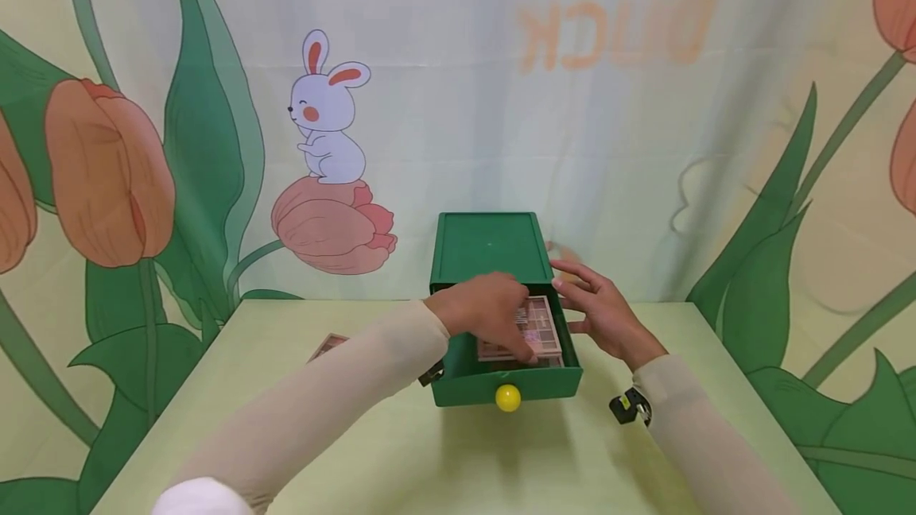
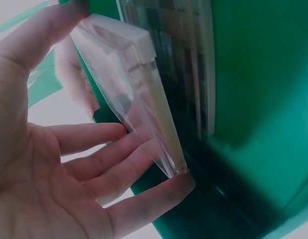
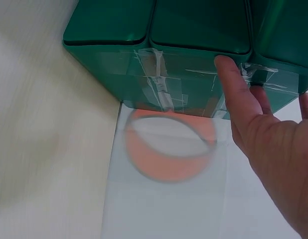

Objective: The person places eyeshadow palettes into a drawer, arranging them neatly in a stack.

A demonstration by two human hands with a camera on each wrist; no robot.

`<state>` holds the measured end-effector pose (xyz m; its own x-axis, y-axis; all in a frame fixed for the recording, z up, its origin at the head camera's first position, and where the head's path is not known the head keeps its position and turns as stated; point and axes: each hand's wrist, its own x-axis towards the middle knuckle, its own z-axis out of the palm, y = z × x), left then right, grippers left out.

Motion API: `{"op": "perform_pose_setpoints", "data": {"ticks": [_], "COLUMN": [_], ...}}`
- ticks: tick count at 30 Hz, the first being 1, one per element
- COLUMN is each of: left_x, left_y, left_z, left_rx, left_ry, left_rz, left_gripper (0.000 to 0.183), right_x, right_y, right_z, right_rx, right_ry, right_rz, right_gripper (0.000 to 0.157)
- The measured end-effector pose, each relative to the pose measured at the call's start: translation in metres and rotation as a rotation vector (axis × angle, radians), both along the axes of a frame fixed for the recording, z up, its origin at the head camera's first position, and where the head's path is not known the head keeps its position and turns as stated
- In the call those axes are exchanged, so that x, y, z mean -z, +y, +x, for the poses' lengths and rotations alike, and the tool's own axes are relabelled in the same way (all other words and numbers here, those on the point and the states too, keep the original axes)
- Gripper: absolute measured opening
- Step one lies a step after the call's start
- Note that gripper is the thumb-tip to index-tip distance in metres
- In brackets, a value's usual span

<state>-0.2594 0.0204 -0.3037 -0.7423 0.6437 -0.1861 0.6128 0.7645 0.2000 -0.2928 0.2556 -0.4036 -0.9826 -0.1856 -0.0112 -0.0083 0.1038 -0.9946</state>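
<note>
A green drawer box [image 1: 490,249] stands at the back of the table, its front drawer [image 1: 458,389] pulled out by a yellow round knob [image 1: 508,398]. Over the drawer, my left hand [image 1: 490,310] grips an eyeshadow palette [image 1: 538,323] by its edges between thumb and fingers. That palette [image 2: 121,74] is tilted and has a clear lid in the left wrist view. Beside it, another palette [image 2: 186,64] lies in the drawer. My right hand [image 1: 604,316] is at the box's right side, fingers extended, with the thumb [image 3: 229,74] against its taped wall.
A further palette [image 1: 329,345] lies on the table to the left, partly hidden by my left sleeve. The pale table [image 1: 401,459] meets a printed curtain [image 1: 458,118] behind the box. More green drawer units [image 3: 106,22] show side by side in the right wrist view.
</note>
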Motion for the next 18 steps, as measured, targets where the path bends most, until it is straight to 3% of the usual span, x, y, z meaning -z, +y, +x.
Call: {"op": "perform_pose_setpoints", "data": {"ticks": [18], "left_x": [0.009], "left_y": [0.012], "left_z": [-0.002], "left_rx": [0.03], "left_ry": [-0.003], "left_rz": [-0.051], "left_gripper": [0.055], "right_x": [-0.001], "right_y": [0.001], "right_z": [-0.001], "right_rx": [-0.008], "right_ry": [0.002], "right_rz": [-0.003], "right_gripper": [0.062]}}
